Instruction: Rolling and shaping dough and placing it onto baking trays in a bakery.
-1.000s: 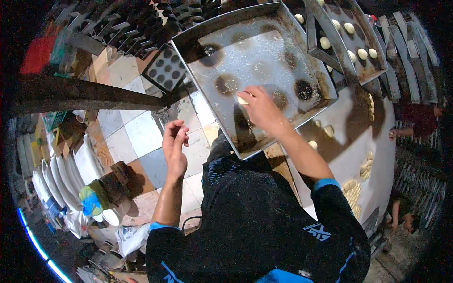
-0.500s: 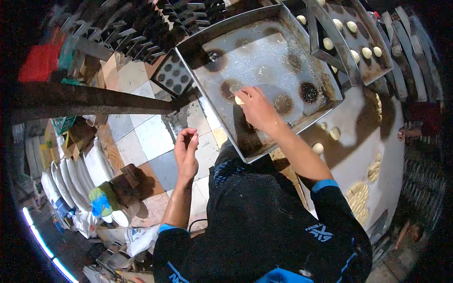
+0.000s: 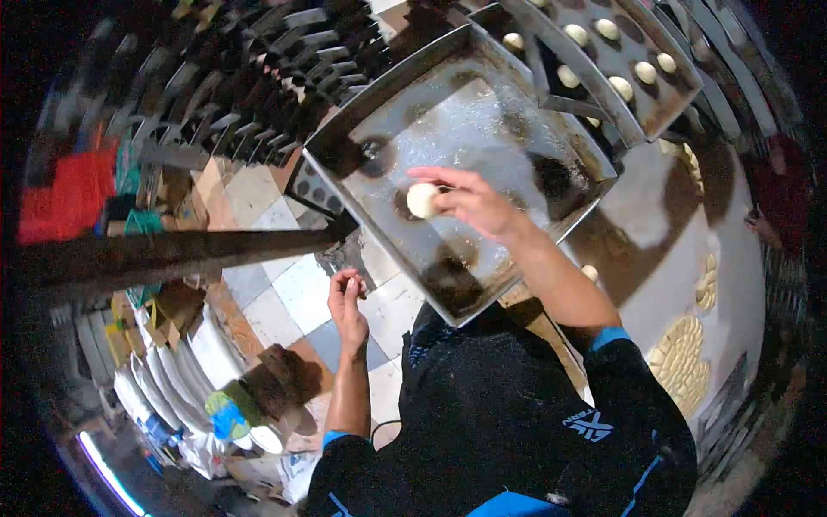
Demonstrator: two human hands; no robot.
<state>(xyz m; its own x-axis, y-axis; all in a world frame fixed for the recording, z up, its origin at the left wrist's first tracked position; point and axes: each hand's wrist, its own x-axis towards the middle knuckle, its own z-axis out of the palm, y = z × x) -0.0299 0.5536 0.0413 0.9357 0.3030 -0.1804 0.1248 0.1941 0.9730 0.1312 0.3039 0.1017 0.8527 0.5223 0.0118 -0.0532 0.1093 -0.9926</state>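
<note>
A round ball of pale dough (image 3: 422, 200) is at the fingertips of my right hand (image 3: 476, 205), above a dark spot in a large square metal baking tray (image 3: 392, 220). The index finger stretches over the ball while the lower fingers press against its side; my thumb is hidden. The tray has a worn grey bottom with several dark round marks and pale crumbs. Left of the tray's near corner, my left hand (image 3: 347, 308) hangs in the air with loosely curled fingers, thumb a little apart, and nothing visible in it.
Beyond the tray, at the right, more metal trays (image 3: 633, 116) hold several dough balls. A pale worktop (image 3: 642, 284) on the right carries a cluster of dough pieces (image 3: 680, 362). A dark beam (image 3: 189, 254) crosses from the left above the tiled floor (image 3: 301, 289). Stacked metal pans (image 3: 258, 95) fill the far left.
The view has shifted, so the tray sits lower and farther left. My right fingers have spread, and the dough ball shows more fully. My left hand remains beside the tray.
</note>
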